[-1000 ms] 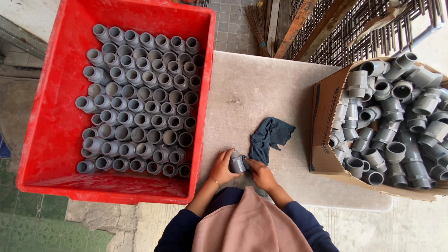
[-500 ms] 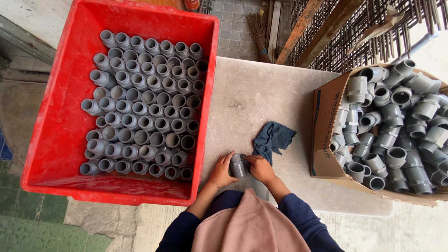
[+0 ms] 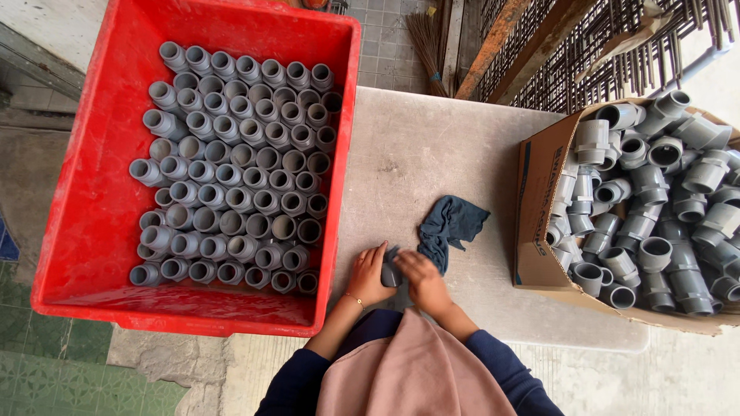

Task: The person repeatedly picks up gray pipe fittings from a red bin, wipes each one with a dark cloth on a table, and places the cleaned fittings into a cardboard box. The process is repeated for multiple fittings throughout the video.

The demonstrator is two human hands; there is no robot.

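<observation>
Hands holding one grey pipe fitting between a red crate and a cardboard box

Head camera, looking straight down: grey stone-like surface [image 3: 432, 146] fills the middle of the view. At its near edge, the person's two hands meet around a single grey pipe fitting [image 3: 391, 271]. The left hand [image 3: 368, 276] curls its fingers against the fitting's left side, and the right hand [image 3: 422, 281] wraps it from the right, so the piece is pinched between both hands just above the surface. Most of the fitting is covered by the fingers; only a short grey stretch shows between them. Dark blue sleeves and a dusty pink garment lie below the hands.

Just beyond the right hand, touching or nearly touching its fingers, a crumpled dark blue-grey cloth [image 3: 451, 226] lies on the surface.

To the left, a large red plastic crate [image 3: 92, 192] sits against the surface's edge. Its floor is packed with rows of grey fittings [image 3: 239, 166], most standing on end with their round openings facing up; those at the left edge of the rows lie tilted.

To the right, an open brown cardboard box [image 3: 536, 231] sits on the surface's edge, heaped with a loose jumble of grey fittings [image 3: 655, 200] pointing every way.

Beyond the surface, rusty metal grating [image 3: 586, 54] and a broom head [image 3: 426, 46] lie on a tiled floor.
</observation>
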